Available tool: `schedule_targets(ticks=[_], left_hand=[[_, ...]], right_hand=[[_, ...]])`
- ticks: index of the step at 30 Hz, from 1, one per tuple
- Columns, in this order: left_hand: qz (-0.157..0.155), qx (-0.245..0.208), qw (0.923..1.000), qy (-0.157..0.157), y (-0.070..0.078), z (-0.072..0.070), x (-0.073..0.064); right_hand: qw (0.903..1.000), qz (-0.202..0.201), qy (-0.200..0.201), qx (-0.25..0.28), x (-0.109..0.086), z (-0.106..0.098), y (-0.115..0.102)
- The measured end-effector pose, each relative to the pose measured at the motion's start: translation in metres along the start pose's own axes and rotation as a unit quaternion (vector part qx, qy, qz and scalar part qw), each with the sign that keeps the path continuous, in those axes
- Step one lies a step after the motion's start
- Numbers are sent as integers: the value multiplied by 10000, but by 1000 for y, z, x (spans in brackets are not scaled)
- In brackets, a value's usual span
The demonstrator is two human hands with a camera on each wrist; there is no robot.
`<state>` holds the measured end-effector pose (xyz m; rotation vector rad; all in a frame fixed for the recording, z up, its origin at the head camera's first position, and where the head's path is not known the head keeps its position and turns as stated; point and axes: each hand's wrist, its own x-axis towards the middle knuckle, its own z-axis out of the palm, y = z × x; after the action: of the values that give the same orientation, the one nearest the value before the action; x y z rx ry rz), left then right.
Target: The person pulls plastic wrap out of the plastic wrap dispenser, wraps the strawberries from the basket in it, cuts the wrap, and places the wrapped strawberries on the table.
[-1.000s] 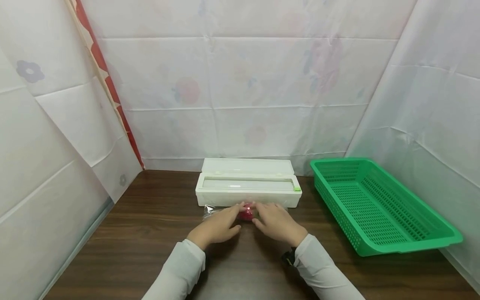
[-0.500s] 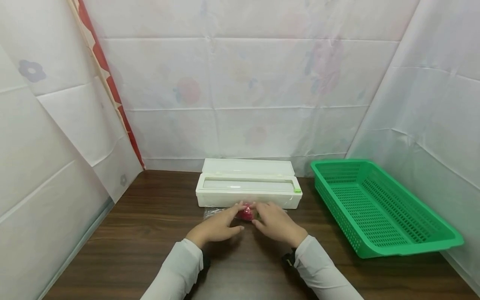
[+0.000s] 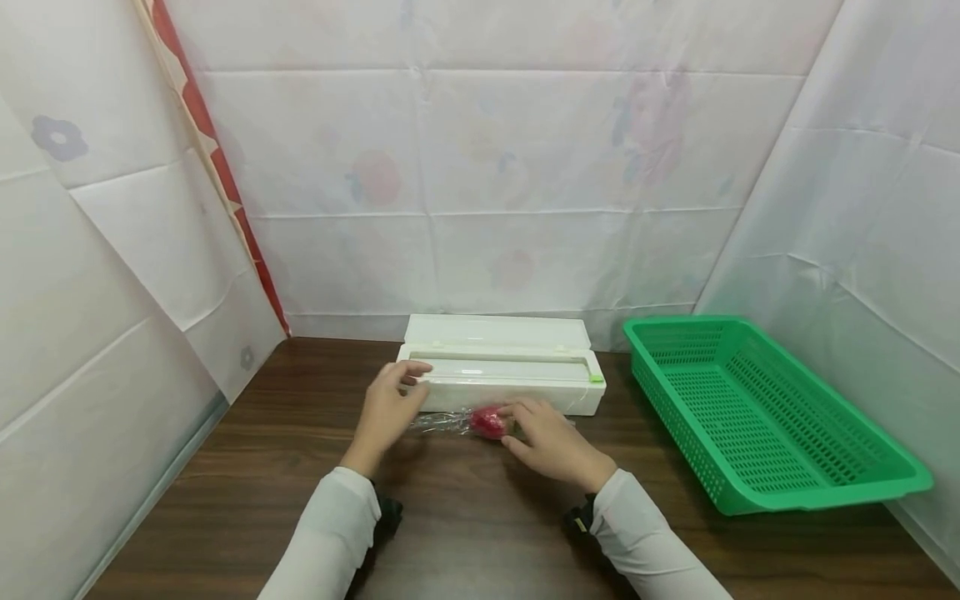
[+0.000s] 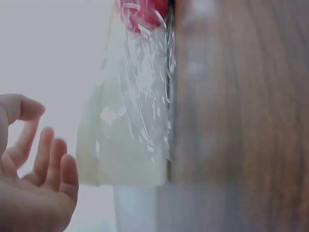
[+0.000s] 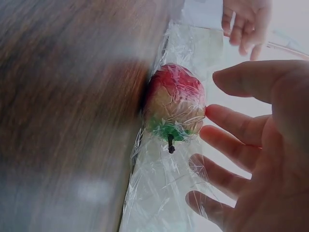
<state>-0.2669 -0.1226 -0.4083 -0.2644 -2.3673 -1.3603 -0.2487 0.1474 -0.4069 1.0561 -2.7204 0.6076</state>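
Note:
A red apple (image 3: pixel 489 422) with a yellowish and green stem end lies wrapped in clear cling film (image 3: pixel 444 422), against the front of a white cling film dispenser box (image 3: pixel 498 395). My right hand (image 3: pixel 553 438) touches it from the right; in the right wrist view, spread fingertips meet the wrapped apple (image 5: pixel 176 99) near its stem. My left hand (image 3: pixel 386 410) hovers by the dispenser's left end, apart from the apple. In the left wrist view that hand (image 4: pixel 38 169) has loosely bent fingers and holds nothing. Loose film trails from both ends of the apple.
The dispenser's lid (image 3: pixel 497 332) stands raised at the back, and a light green slider (image 3: pixel 596 378) sits at its right end. To the right is a green plastic basket (image 3: pixel 772 417). White patterned sheets (image 3: pixel 480 158) surround the dark wooden table (image 3: pixel 247 467).
My left hand has left the apple and moved left and up to the dispenser's left end, uncovering the twisted film. The right hand has stayed at the apple.

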Motion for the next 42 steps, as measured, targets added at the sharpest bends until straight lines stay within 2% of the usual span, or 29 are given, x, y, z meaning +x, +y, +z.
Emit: schedule_targets(ticks=[3,6,11,14,18,25,32,42], left_hand=[[-731,-352,9956,467,-9,-7,3],[-1350,-835,9852,649,-17,-10,5],[-2019,-1679,9634,534,-29,-11,5],[-2283,-1965,9529,350,-35,-9,4],[-2386,-2061,9487,225,-39,-4,4],[-2374,-2243,9445,345,-44,1,3],[-2238,-2113,9509,312,-42,-2,1],[-2091,-2036,9561,255,-43,-2,2]], right_hand=[[10000,-22,16,48,0,0,0],[10000,-44,45,32,0,0,0],[10000,-48,76,9,0,0,0],[10000,-44,72,-13,-1,0,1],[10000,-46,80,-14,-1,-1,0],[10000,5,76,31,-1,-1,-1],[9999,-84,128,41,0,-1,0],[9989,-257,372,-92,1,1,3]])
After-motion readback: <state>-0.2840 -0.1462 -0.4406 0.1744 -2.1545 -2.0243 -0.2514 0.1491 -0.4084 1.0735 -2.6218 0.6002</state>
